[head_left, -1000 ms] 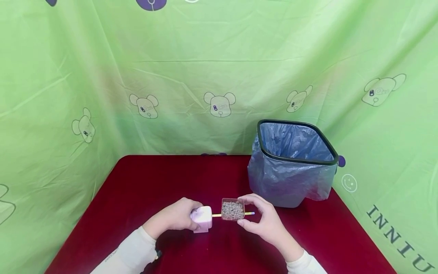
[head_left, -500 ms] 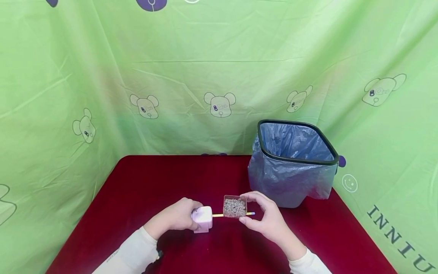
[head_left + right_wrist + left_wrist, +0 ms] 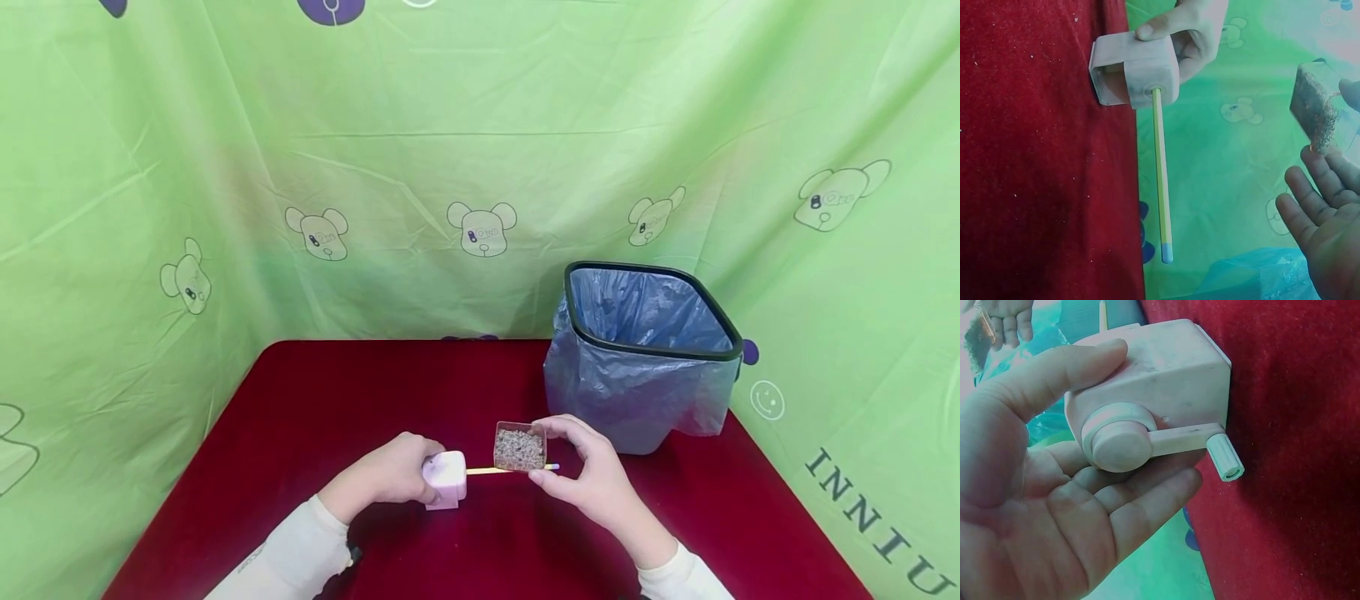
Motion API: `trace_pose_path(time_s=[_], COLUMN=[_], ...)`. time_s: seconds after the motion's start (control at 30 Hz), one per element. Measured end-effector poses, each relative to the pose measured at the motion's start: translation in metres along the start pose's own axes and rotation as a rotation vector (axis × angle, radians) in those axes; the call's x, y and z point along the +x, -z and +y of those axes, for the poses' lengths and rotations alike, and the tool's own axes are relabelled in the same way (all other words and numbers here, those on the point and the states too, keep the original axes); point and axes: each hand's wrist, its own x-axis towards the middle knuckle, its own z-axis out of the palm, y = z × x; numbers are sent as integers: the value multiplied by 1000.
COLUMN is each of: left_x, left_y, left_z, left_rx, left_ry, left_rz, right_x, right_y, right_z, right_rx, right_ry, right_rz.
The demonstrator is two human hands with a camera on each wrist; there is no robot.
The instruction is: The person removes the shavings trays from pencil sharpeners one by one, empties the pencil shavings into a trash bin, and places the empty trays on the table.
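Thumb and fingers of our left hand (image 3: 401,468) are curled round the pale sharpener (image 3: 446,477), midway between the left and right edges of the tabletop (image 3: 360,392) and well in from its far edge; the thumb lies clear of the crank (image 3: 1179,439), perhaps simply to steady the body. Whether the sharpener rests or floats we cannot tell. Its pencil (image 3: 480,471) sticks out toward the right edge, and its side shows a hollow slot (image 3: 1115,81), which we suppose suits the clear tray (image 3: 517,426). Our right hand (image 3: 588,475) pinches that tray by one side between thumb and fingertips, the grip only as wide as the wall-to-wall span, leaving its mouth uncovered over grey shavings (image 3: 520,450). By the far right corner stands the bin (image 3: 637,429), its bluish bag (image 3: 637,308) folded over the rim, likely to hold it in place. No brand shows on the sharpener; on the green cloth (image 3: 390,100) we read "INNIU", while the bears' (image 3: 482,229) small lettering is illegible
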Motion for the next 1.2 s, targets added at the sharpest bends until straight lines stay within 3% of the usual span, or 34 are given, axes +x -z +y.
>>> trace_pose_path(time_s=[1.2], left_x=[-1], left_y=[-3], left_z=[-1], left_rx=[9], left_ry=[20], left_rz=[15], right_x=[15], right_y=[16], right_z=[-16], right_rx=[-61], right_ry=[-5], right_rz=[33])
